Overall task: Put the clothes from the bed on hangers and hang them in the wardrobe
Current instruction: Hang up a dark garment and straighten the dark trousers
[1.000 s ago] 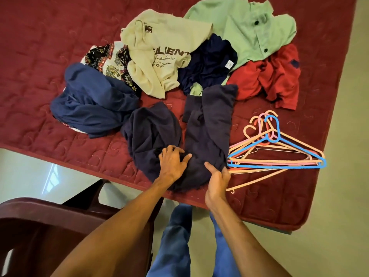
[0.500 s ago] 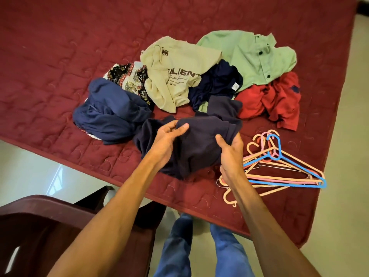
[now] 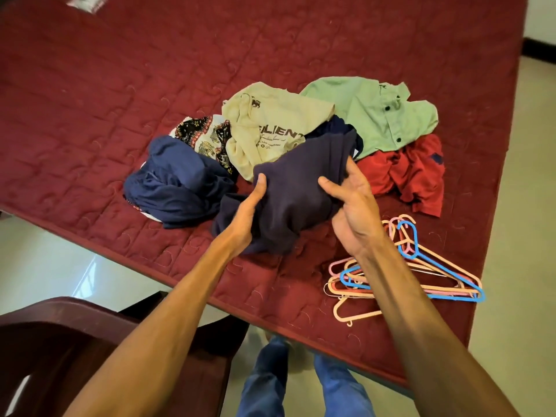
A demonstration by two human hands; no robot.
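Left hand (image 3: 246, 215) and right hand (image 3: 352, 212) gripping dark navy garment (image 3: 301, 188) between them (bunched), hangers (image 3: 421, 275) nearby.

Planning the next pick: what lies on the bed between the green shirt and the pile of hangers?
The crumpled red garment lies between the green shirt and the hangers, as the head view shows.

The red-quilted bed (image 3: 90, 100) carries a heap of clothes (image 3: 270, 124) at frame centre and stacked plastic hangers (image 3: 451, 291) at lower right, near its edge.
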